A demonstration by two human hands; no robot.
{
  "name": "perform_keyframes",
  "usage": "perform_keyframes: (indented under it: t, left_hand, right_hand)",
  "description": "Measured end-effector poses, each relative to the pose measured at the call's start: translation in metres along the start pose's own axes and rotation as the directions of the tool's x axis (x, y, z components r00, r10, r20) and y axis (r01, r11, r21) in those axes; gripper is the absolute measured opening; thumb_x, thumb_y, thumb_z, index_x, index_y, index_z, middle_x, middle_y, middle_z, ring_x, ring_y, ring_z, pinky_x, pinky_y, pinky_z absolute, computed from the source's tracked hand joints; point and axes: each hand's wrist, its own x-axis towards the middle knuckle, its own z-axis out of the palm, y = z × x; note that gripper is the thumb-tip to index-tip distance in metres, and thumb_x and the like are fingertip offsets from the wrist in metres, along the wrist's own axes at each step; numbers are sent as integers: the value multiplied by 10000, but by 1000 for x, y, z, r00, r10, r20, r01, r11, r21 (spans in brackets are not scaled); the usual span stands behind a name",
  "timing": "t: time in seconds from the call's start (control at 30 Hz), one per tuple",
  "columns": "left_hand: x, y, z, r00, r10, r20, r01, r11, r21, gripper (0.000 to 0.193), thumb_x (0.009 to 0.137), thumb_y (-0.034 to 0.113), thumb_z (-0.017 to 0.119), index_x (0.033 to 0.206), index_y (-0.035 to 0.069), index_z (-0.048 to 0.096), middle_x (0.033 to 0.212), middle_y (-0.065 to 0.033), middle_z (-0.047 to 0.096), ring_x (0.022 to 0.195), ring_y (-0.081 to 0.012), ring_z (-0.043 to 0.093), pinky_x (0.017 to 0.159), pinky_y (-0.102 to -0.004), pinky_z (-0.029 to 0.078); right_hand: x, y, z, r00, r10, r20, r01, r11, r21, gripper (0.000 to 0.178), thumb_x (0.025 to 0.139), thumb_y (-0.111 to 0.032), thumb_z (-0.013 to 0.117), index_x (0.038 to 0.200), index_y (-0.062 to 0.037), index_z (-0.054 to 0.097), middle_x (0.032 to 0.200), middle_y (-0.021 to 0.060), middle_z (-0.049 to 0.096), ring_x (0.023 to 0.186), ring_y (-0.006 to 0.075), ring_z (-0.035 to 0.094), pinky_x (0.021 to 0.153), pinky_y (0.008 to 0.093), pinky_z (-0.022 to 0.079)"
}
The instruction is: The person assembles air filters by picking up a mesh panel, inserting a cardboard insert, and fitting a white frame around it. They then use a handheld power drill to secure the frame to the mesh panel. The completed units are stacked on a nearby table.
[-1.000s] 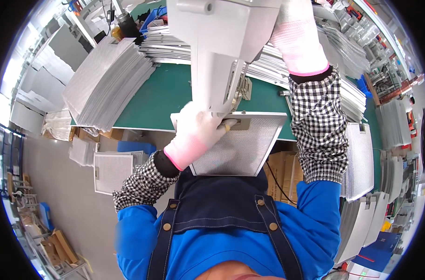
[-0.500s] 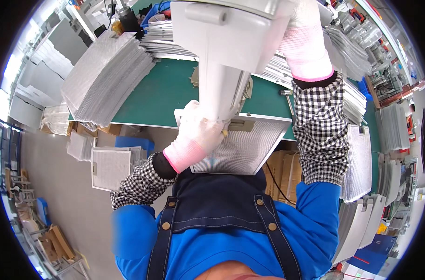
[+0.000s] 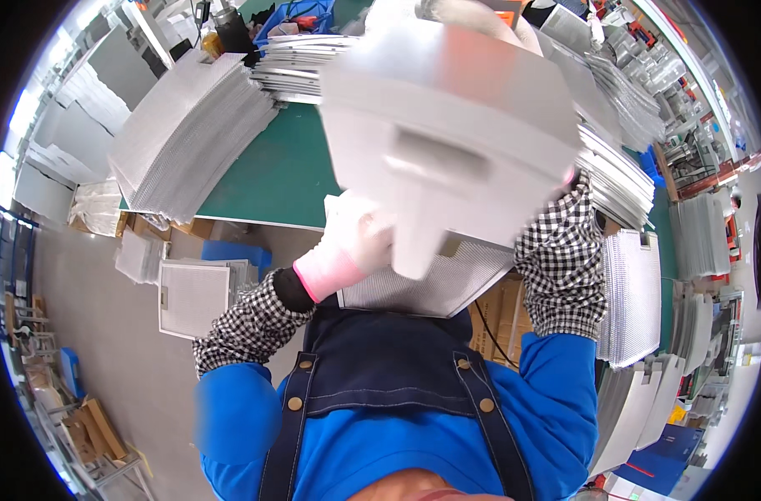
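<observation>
A mesh filter panel (image 3: 422, 288) with a pale metal frame is tilted against the bench's near edge, in front of my apron. My left hand (image 3: 355, 238), in a white glove with a pink cuff, is closed on the panel's upper left part. Over the panel looms a large light-grey machine head (image 3: 447, 108), slightly blurred, its narrow lower end beside my left fingers. My right arm in a checked sleeve (image 3: 564, 259) reaches up behind this head, which hides most of the right hand. A pale rounded shape (image 3: 480, 18) along its top may be glove fingers.
The green bench (image 3: 272, 175) carries a tall stack of mesh panels (image 3: 188, 138) at left and flat stacks (image 3: 301, 63) behind. More panels (image 3: 632, 292) stand at right. Below left are panels (image 3: 195, 296) and a blue bin (image 3: 237, 253). A blue tray (image 3: 301, 17) sits at the back.
The machine head has come down toward me and now covers more of the bench and panel. My right forearm has lowered with it; the left hand stays on the panel.
</observation>
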Motion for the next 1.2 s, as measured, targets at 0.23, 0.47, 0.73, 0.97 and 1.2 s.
perform_keyframes:
  t: [0.23, 0.47, 0.73, 0.97, 1.2]
  left_hand:
    - [12, 27, -32, 986, 54, 160, -73, 991, 115, 198, 785, 255, 744, 965, 216, 671, 758, 11, 563, 732, -181, 621, 676, -361, 481]
    - [-4, 7, -19, 995, 1, 96, -9, 997, 78, 279, 734, 259, 777, 978, 171, 673, 813, -19, 639, 767, -236, 652, 665, -386, 505]
    - [-118, -44, 8, 604, -791, 101, 672, 438, -597, 463, 1016, 126, 541, 1426, -78, 471, 1317, -171, 587, 1258, -243, 545, 1082, -356, 412]
    - [-105, -36, -17, 416, -910, -1, 767, 351, -537, 364, 1041, 237, 542, 1207, -72, 638, 987, -110, 694, 937, -137, 584, 845, -304, 487]
    - [-60, -83, -83, 421, -883, -209, 394, 385, -834, 442, 1043, 302, 563, 1264, -79, 600, 1116, -69, 665, 1022, -136, 584, 919, -288, 468]
  right_hand:
    - [-28, -2, 4, 998, -57, -28, 58, 998, 10, 187, 984, -238, 584, 981, -51, 597, 808, -3, 602, 701, 122, 564, 641, 271, 461]
    - [-30, 6, 4, 996, -16, -87, 22, 998, 61, 211, 950, -208, 640, 1057, -27, 624, 882, 16, 646, 780, 136, 613, 696, 289, 500]
    - [19, 53, -37, 793, 598, 117, -497, 525, 691, 244, 991, -281, 601, 887, -62, 635, 706, -25, 589, 596, 49, 526, 555, 222, 413]
    - [-25, 199, -155, 883, 469, 9, -469, 882, 32, 435, 988, -413, 588, 1117, 0, 543, 1033, 105, 553, 959, 180, 521, 825, 303, 401]
    - [-221, 477, -333, 681, 733, 15, -477, 459, -750, 834, 972, -507, 576, 1503, 93, 348, 1511, 296, 434, 1421, 378, 420, 1193, 395, 306]
